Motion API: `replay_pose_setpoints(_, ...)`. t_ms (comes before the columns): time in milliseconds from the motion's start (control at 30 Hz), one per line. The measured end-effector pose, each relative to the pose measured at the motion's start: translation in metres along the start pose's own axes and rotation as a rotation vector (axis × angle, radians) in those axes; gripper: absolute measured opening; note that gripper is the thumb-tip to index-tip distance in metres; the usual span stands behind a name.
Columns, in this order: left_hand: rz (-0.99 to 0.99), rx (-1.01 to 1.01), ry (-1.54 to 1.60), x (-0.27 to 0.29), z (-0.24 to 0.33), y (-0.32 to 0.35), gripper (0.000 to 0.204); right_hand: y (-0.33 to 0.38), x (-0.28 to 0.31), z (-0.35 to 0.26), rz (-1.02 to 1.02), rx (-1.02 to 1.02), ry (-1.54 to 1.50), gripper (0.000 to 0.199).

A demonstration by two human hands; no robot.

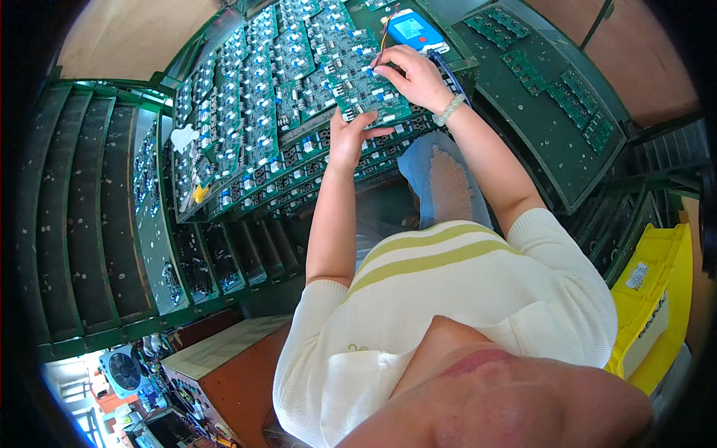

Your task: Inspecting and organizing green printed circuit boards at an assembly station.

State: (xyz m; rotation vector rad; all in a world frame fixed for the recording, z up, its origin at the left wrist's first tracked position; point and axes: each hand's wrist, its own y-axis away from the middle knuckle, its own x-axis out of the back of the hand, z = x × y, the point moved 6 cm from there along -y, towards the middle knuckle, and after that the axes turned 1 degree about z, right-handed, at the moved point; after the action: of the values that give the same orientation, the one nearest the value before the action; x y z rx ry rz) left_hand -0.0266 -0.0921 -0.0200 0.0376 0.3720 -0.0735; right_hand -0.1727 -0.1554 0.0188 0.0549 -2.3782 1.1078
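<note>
A long green circuit board panel (358, 75), set with small blue and white parts, lies over other boards and reaches the near edge of the bench. My left hand (349, 140) grips its near left corner, thumb on the edge and another finger stretched out below. Above the panel, my right hand (418, 78) pinches the end of a thin bundle of coloured wires (384, 41) at a small white connector. Fingers partly hide that connector, so I cannot tell whether it is seated. Just beyond the right hand sits a blue handheld device (417, 31) with a lit screen.
Rows of similar circuit boards (258, 104) cover the bench at left. A side table (553, 134) at right carries several more. Green shelving (75, 209) stands far left. A yellow bin (657, 299) is at lower right, and a dark cable (452, 75) runs beside the device.
</note>
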Motion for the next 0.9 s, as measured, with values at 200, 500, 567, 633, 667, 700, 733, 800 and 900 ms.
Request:
replay_pose_setpoints(200,-0.033,0.06,0.043,-0.003,0.0,-0.001,0.036,0.003,-0.002,-0.004,0.075,-0.022,0.087,0.012)
replay_pose_setpoints(500,-0.001,0.107,0.088,-0.003,-0.001,0.0,0.036,0.001,-0.003,0.017,0.086,-0.34,-0.172,0.011)
replay_pose_setpoints(567,0.014,0.101,0.096,-0.002,-0.002,0.0,0.036,0.003,-0.002,-0.003,0.047,-0.057,0.042,0.011)
replay_pose_setpoints(633,0.035,0.068,0.082,-0.001,-0.002,-0.001,0.036,0.002,0.005,-0.012,0.042,0.048,-0.043,0.012)
replay_pose_setpoints(667,0.034,0.069,0.086,-0.002,-0.003,-0.002,0.036,0.002,0.006,-0.009,-0.013,0.05,-0.186,0.013)
replay_pose_setpoints(700,0.036,0.061,0.074,-0.003,-0.003,-0.003,0.036,0.003,0.006,-0.008,-0.069,0.052,-0.329,0.013)
replay_pose_setpoints(733,0.038,0.054,0.063,-0.003,-0.003,-0.003,0.037,0.005,0.007,-0.008,-0.103,0.056,-0.333,0.013)
replay_pose_setpoints(800,0.039,0.057,0.059,-0.004,-0.002,-0.003,0.037,0.006,0.007,-0.006,-0.119,0.097,-0.287,0.011)
replay_pose_setpoints(900,0.047,0.057,0.054,-0.004,0.0,-0.003,0.037,0.007,0.005,-0.005,-0.148,0.133,-0.243,0.009)
